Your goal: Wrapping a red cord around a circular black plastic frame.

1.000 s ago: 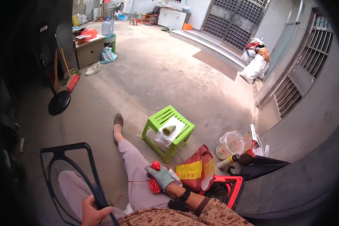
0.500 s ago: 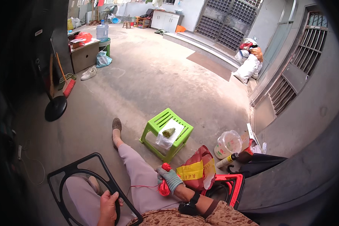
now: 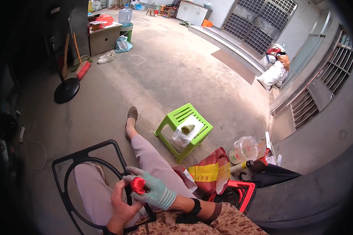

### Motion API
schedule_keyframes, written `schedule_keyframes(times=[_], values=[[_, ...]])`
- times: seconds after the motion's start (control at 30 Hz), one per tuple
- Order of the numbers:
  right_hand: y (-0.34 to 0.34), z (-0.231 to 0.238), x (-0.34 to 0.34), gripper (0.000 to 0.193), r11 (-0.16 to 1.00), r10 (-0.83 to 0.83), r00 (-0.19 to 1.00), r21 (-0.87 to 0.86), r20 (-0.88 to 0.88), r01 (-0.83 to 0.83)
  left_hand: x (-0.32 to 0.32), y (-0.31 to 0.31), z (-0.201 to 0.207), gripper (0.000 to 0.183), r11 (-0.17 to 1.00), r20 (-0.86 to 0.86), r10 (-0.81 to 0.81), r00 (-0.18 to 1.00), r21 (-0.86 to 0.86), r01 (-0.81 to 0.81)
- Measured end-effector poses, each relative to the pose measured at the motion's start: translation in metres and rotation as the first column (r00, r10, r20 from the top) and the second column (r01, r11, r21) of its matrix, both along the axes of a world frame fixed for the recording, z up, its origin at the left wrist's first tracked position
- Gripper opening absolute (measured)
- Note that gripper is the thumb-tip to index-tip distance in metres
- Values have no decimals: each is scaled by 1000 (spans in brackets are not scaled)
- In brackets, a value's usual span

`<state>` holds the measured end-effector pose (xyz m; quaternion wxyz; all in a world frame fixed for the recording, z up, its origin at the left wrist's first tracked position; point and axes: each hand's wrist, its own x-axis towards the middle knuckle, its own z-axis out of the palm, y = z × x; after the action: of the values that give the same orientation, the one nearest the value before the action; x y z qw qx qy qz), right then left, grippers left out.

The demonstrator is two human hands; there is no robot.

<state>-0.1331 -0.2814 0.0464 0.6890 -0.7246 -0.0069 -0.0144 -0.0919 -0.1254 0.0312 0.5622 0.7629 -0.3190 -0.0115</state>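
Note:
A black rectangular frame with a round ring inside it (image 3: 91,149) lies tilted across my left thigh. My bare left hand (image 3: 121,203) is closed at the frame's right bar, thumb and fingers curled about it; part of the grip is hidden. Right beside it, my right hand (image 3: 157,192), in a grey-green striped glove, holds a bundle of shiny red cord (image 3: 138,185). The gloved fingertips reach over the frame's bar and come up against the left fingers.
Ahead stands a green plastic stool (image 3: 184,113) bearing white paper and a green wrapped piece (image 3: 187,129). To my right are a red-and-yellow bag (image 3: 208,172), a red-edged black frame (image 3: 245,197), a clear bucket (image 3: 243,150) and a black umbrella (image 3: 272,176).
My right hand has carried the red cord leftward to the black frame, meeting my left hand there. The view has shifted, so the stool and yard sit farther right.

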Motion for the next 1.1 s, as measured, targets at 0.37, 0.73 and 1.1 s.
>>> schedule_keyframes(times=[0.37, 0.73, 1.1], values=[[-41, -31, -7, 48, 992, 45, 992, 126, -121, -29, -3, 13, -23, 26, 862, -723, -387, 572, -504, -53], [-12, -43, -8, 32, 876, 98, 972, 481, -213, 17, -7, 10, -28, 18, 922, -562, -387, 731, -243, 301], [-88, -33, -24, 34, 159, -265, 933, 944, -243, 291, -7, 25, -18, 25, 917, -671, -399, 625, -310, 251]])
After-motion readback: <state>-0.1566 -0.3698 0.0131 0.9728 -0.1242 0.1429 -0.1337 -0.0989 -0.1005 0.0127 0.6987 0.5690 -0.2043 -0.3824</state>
